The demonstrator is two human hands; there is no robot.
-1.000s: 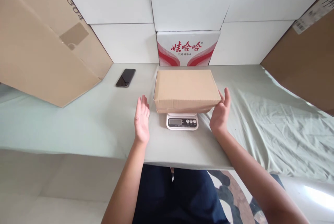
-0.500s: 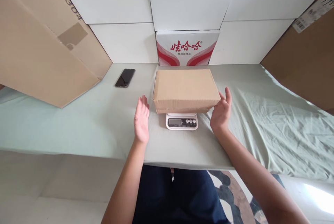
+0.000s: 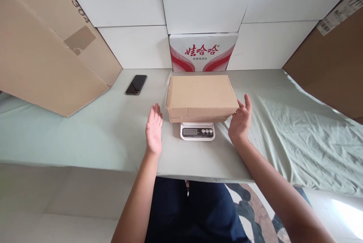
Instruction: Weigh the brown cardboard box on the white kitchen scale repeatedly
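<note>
Cardboard box (image 3: 202,96), plain brown, sits between both hands on a small white scale (image 3: 197,131), long axis running side to side from one palm toward the other. Right hand (image 3: 240,123) flat and spread, holding nothing, fingertips at or just off the box's near right corner; contact not certain. Left hand (image 3: 153,130) likewise flat, empty, farther from its end, clear gap. Right is nearer.

"304" on big carton (image 3: 42,54)
</note>
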